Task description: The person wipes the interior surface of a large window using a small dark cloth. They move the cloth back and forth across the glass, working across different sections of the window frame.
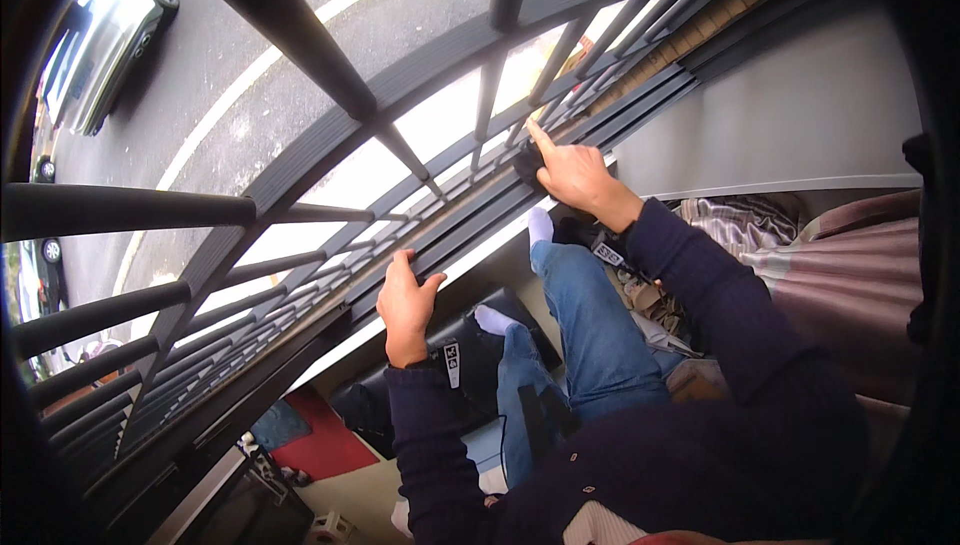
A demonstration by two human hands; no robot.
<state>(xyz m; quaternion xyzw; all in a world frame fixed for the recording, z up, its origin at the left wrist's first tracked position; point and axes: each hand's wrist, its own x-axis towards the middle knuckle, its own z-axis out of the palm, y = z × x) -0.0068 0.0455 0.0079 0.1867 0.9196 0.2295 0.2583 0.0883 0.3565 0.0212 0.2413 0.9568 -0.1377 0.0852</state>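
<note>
My right hand (pixel 588 183) reaches over the dark window track (pixel 640 115) by the metal railing (pixel 310 155). Its index finger points out toward the bars, and the other fingers curl over a bunched black cloth (pixel 528 167), partly hidden by the hand. Farther left, my left hand (pixel 406 310) is by the same track with its thumb spread from the fingers. Nothing shows in it; whether its fingertips rest on the frame is hard to tell.
My legs in blue jeans (pixel 590 315) and white socks stand below the sill, one foot on a black padded seat (pixel 470 345). A striped curtain (pixel 850 255) hangs right, beside a pale panel (pixel 800 105). Outside, a road (pixel 220 55) lies below with parked cars (pixel 115 35).
</note>
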